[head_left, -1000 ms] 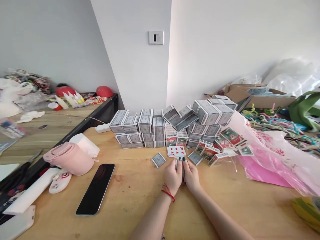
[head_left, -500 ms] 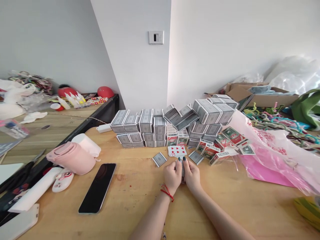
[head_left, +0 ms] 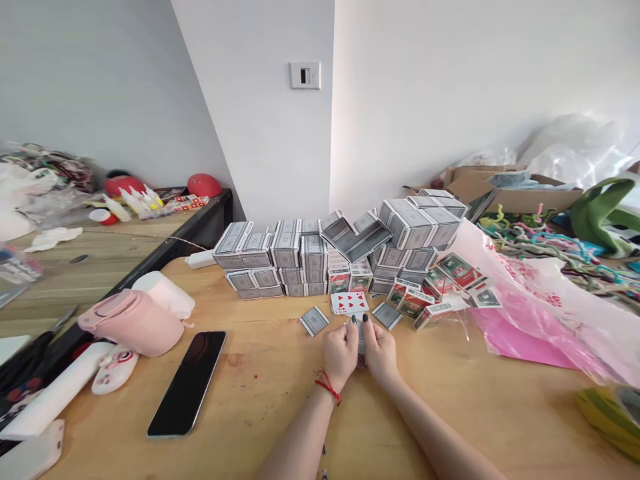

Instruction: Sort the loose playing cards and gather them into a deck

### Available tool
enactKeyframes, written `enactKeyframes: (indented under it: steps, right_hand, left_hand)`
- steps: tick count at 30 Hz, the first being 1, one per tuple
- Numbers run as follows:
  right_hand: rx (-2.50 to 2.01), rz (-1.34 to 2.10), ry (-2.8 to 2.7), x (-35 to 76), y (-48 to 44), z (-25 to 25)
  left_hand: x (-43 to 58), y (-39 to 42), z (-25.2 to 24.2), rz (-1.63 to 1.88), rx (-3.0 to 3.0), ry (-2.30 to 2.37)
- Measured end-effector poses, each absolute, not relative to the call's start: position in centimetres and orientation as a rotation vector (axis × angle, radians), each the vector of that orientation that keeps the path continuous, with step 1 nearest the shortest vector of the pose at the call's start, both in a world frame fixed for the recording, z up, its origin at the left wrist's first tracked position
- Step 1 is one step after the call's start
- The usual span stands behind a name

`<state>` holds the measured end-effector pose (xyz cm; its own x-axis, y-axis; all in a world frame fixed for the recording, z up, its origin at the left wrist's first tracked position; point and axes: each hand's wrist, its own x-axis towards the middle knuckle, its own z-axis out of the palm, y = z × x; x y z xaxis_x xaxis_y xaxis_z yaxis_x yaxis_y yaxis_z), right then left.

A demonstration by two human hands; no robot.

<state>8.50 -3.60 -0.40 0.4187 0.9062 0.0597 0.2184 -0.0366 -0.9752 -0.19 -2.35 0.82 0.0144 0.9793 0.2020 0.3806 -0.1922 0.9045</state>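
Observation:
Both my left hand [head_left: 341, 350] and my right hand [head_left: 381, 352] are closed around one deck of playing cards [head_left: 361, 343], with thumbs on top near its far end. Most of the deck is hidden by my fingers. Just beyond it lies a face-up heart card [head_left: 349, 303]. A face-down grey card [head_left: 315, 321] rests to the left, and another face-down card [head_left: 387, 315] to the right. Behind these stand stacked grey-backed card blocks [head_left: 287, 247]. Two open V-shaped card pieces [head_left: 357, 240] lean on top. Red and green card boxes [head_left: 417, 303] lie in a heap at right.
On the left are a black phone [head_left: 187, 383], a pink cup [head_left: 137, 323], a white roll [head_left: 167, 293] and a white mouse-like object [head_left: 115, 369]. A pink plastic bag [head_left: 530, 313] spreads at right, with yellow tape [head_left: 607, 417] near the edge. A cardboard box [head_left: 535, 197] stands behind.
The whole view has shifted slightly, so things appear a little further left. Both hands keep their hold on the deck, with barely any change in pose.

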Motion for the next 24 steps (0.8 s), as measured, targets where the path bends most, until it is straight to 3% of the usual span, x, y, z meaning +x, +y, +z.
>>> enactKeyframes:
  steps: [15,24]
  right_hand:
    - [-1.386,0.897,-1.006,10.1,-2.4,-0.5]
    - [-1.503,0.637,-1.092,12.4,-1.1,-1.9]
  left_hand:
    - [-1.2,-1.9,0.9,1.301,1.436,1.462]
    - [-5.1,1.3,0.6,1.458,1.096,1.440]
